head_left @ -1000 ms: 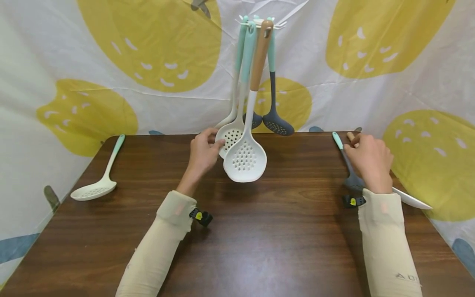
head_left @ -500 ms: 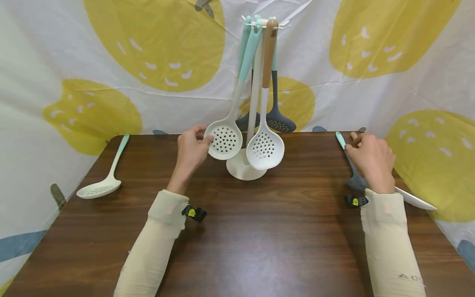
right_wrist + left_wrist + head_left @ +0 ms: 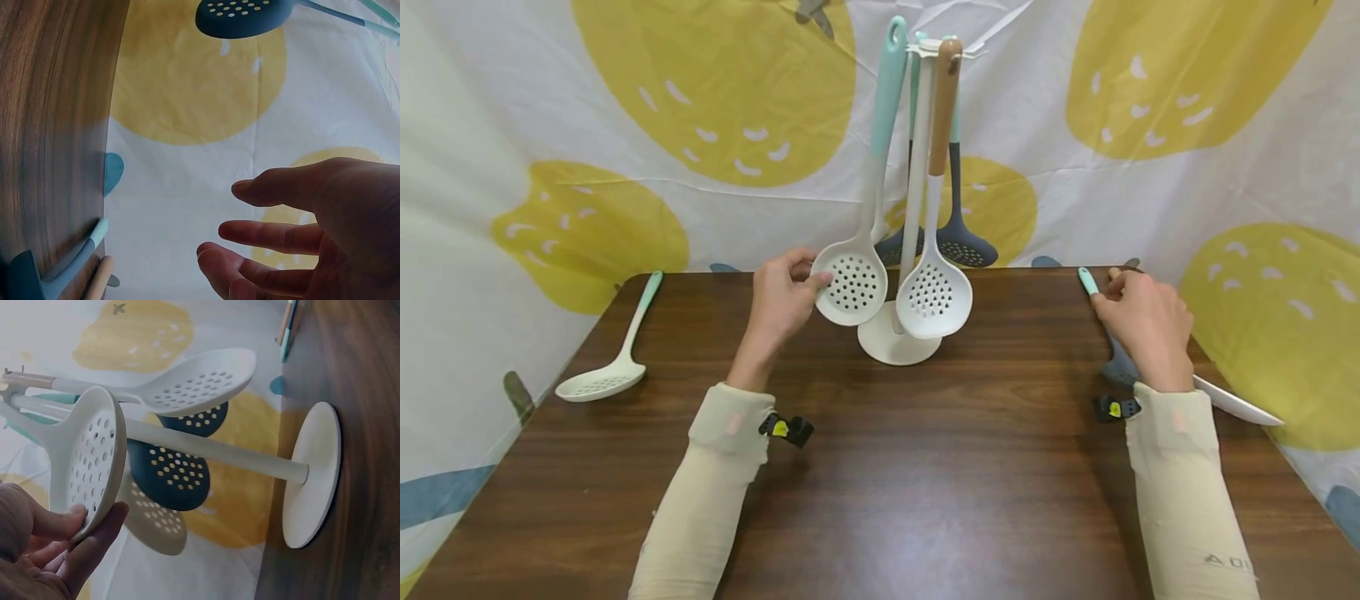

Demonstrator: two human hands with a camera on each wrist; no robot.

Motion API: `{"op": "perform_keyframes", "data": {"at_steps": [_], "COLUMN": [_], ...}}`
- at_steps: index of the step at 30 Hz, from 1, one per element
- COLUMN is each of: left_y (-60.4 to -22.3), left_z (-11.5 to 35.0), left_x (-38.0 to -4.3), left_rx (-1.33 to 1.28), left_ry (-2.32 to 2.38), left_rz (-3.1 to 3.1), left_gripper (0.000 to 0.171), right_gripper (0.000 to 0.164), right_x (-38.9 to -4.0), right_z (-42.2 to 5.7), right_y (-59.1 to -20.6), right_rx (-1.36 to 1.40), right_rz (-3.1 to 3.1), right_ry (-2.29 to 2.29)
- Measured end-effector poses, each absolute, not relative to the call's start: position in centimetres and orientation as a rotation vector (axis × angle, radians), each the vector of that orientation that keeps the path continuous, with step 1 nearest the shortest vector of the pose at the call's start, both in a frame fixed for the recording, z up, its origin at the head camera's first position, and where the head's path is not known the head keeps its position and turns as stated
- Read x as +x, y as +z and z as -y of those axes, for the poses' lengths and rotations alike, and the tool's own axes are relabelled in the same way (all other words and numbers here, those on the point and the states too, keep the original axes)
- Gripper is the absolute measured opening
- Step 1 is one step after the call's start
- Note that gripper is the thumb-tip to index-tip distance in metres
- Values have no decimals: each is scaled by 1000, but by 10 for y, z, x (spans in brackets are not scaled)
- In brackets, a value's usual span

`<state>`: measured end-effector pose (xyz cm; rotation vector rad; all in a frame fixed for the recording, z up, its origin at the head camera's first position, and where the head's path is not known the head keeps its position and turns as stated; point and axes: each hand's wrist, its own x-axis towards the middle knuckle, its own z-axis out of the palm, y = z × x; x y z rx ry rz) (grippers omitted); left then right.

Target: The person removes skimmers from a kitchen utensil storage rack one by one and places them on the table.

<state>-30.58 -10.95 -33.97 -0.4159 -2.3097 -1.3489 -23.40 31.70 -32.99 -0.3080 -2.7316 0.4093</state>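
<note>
My left hand (image 3: 778,296) pinches the rim of a pale skimmer (image 3: 851,287) with round holes and a mint handle. In the head view the handle's top stands left of and slightly above the hooks of a white utensil rack (image 3: 898,343). Thumb and fingers grip the bowl's edge in the left wrist view (image 3: 94,462). On the rack hang a white slotted spoon (image 3: 935,296) with a brown handle, and dark slotted utensils (image 3: 967,248). My right hand (image 3: 1146,321) holds nothing, its fingers loosely bent over the table's right side.
On the table's left lies a pale slotted spoon (image 3: 601,382) with a mint handle. Under and beside my right hand lie a dark utensil (image 3: 1120,367) and a white-headed one (image 3: 1236,402). A lemon-print cloth (image 3: 760,200) hangs behind the brown table (image 3: 925,483).
My left hand has moved left with the skimmer, drawing it apart from the brown-handled spoon. Its handle top has risen off the rack's hooks. The right hand has stayed nearly still.
</note>
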Motion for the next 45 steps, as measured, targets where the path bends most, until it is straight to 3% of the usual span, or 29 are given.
{"op": "perform_keyframes", "data": {"at_steps": [9, 21, 26, 32, 41, 45], "left_y": [-336, -367, -386, -409, -424, -428], "left_z": [132, 199, 233, 267, 301, 309], "left_x": [-294, -284, -278, -268, -254, -250], "left_rx": [-328, -105, 47, 143, 189, 182], "left_ry": [-1318, -1259, -1132, -1077, -1081, -1053], "left_rz": [2275, 2333, 2375, 2455, 2570, 2601], "left_gripper": [19, 21, 23, 29, 33, 35], "right_gripper": [45, 46, 48, 64, 70, 68], "right_x": [-230, -234, -246, -252, -266, -255], "right_z": [-298, -258, -229, -196, -162, -148], "right_y": [-325, -316, -312, -315, -323, -311], "right_rx": [-230, -11, 199, 392, 508, 505], "right_rz": [2743, 2601, 2428, 2409, 2457, 2463], "right_ry": [412, 477, 661, 1047, 1284, 1387]}}
